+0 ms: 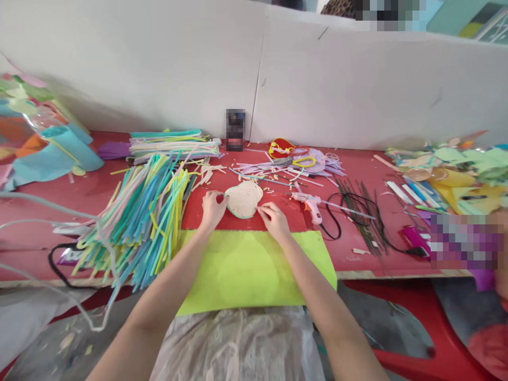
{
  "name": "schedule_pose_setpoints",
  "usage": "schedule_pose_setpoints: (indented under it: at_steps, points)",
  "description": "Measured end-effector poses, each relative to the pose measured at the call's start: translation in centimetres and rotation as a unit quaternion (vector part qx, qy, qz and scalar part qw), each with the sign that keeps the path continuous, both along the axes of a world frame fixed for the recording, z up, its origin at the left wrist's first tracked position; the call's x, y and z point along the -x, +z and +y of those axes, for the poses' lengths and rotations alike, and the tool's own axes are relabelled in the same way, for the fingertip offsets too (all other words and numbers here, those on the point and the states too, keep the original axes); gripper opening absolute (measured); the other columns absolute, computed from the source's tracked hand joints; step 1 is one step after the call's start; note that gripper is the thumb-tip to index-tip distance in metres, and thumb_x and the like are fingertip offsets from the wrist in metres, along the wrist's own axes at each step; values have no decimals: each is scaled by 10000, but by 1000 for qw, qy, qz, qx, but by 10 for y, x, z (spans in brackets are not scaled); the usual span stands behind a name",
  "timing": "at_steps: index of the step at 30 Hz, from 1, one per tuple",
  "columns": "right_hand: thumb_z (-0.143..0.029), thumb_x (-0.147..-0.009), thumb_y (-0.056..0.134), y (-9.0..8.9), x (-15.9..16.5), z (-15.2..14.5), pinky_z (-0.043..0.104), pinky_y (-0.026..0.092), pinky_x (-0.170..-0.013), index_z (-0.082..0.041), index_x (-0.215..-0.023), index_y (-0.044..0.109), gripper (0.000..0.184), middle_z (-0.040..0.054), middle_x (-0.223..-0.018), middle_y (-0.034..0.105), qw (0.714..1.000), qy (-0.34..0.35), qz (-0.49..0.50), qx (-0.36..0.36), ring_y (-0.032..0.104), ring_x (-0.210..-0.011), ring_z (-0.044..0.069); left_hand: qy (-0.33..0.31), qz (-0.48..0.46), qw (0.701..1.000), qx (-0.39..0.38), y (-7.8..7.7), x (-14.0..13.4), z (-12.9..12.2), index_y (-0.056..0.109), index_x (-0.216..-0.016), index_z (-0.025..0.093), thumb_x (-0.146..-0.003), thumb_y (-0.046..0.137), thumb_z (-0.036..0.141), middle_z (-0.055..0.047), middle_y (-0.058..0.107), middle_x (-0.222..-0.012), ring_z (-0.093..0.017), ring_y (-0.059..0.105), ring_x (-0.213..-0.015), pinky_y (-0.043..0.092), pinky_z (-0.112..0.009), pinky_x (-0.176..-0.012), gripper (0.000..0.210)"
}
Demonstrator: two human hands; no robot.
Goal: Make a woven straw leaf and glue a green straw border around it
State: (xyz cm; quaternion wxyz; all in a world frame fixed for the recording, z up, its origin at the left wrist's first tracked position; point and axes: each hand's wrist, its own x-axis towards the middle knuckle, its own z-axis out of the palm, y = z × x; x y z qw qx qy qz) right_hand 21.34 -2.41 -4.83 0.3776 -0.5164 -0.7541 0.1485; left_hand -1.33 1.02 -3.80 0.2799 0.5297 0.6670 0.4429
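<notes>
A flat, rounded cream piece (244,198), which looks made of rows of pipe cleaners, lies on a dark red mat (194,214). A thin green strand follows part of its rim. My left hand (214,210) pinches the piece's left edge between thumb and fingers. At the lower right edge, my right hand (273,218) is closed in a pinch, where the green strand meets the fingertips. Just in front of the mat, a yellow-green sheet (250,270) lies beneath my forearms.
A big heap of coloured pipe cleaners (146,211) spreads to the left. On the right are a pink glue gun (311,203) with its black cord, dark thin sticks (363,217) and markers (413,193). Scissors (304,161) lie behind. A white partition (159,69) closes the back.
</notes>
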Motion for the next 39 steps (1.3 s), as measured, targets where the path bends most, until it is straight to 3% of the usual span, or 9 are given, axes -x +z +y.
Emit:
schedule_pose_setpoints:
  at_steps: [5, 10, 15, 19, 21, 26, 31, 35, 39]
  points:
    - [-424, -948, 487, 3, 0, 1, 309, 496, -879, -238, -1034, 736, 323, 75, -999, 680, 998, 7, 49, 35, 646, -909, 191, -66, -109, 992, 6, -8, -9, 6, 572, -982, 161, -707, 711, 359, -64, 677, -918, -210, 642, -851, 519, -347, -782, 366]
    - [-516, -862, 584, 9, -4, 3, 347, 517, -886, -213, -1017, 724, 368, 88, -1039, 712, 972, -29, 207, 106, 658, -956, 221, -105, -205, 973, -5, 0, -8, 3, 554, -1080, 164, -683, 717, 368, -76, 686, -1020, -218, 661, -903, 550, -335, -749, 475]
    - [-599, -867, 508, 13, -8, 6, 341, 580, -731, -180, -1115, 679, 516, 94, -1011, 735, 947, -36, 280, 153, 695, -886, 224, -160, -364, 918, 0, 14, 4, 0, 578, -1159, 176, -660, 779, 378, -99, 664, -1158, -230, 651, -971, 558, -325, -766, 575]
    - [-600, -786, 611, 15, -8, 8, 337, 589, -638, -194, -1032, 702, 484, 57, -905, 723, 887, -5, 413, 206, 691, -782, 208, -208, -367, 906, 34, 15, 2, -4, 610, -1180, 163, -651, 809, 375, -109, 677, -1158, -234, 654, -981, 550, -315, -784, 603]
    - [-571, -734, 681, 15, -9, 8, 329, 586, -631, -193, -952, 712, 437, 33, -849, 705, 874, -14, 437, 211, 675, -739, 190, -222, -363, 904, 43, 14, -2, -5, 618, -1180, 152, -643, 818, 371, -115, 677, -1169, -247, 649, -1011, 548, -325, -811, 613]
    - [-530, -692, 733, 12, -11, 9, 328, 583, -646, -191, -869, 693, 385, -3, -749, 660, 871, -51, 450, 190, 632, -670, 166, -231, -388, 891, 52, 13, -12, -8, 613, -1170, 147, -667, 802, 414, -131, 671, -1193, -249, 645, -1049, 538, -340, -857, 599]
    - [-561, -699, 707, 15, -9, 10, 329, 584, -656, -195, -909, 675, 423, 8, -822, 674, 870, -83, 456, 168, 637, -737, 180, -243, -373, 893, 70, 3, -15, -8, 610, -1146, 126, -650, 820, 405, -132, 710, -1097, -235, 685, -976, 539, -383, -895, 606]
    - [-577, -678, 717, 23, -1, 19, 326, 592, -681, -178, -850, 669, 437, 5, -775, 662, 876, -81, 443, 176, 631, -730, 173, -192, -349, 916, 57, 0, -6, -4, 588, -1138, 138, -637, 828, 356, -98, 739, -1000, -216, 707, -898, 549, -414, -894, 597]
    - [-573, -657, 727, 29, 16, 35, 324, 597, -652, -174, -812, 671, 432, 11, -753, 673, 885, -58, 416, 200, 650, -715, 184, -118, -312, 942, 42, 3, 11, -2, 533, -1221, 143, -727, 760, 319, -106, 742, -980, -220, 714, -890, 564, -432, -874, 571]
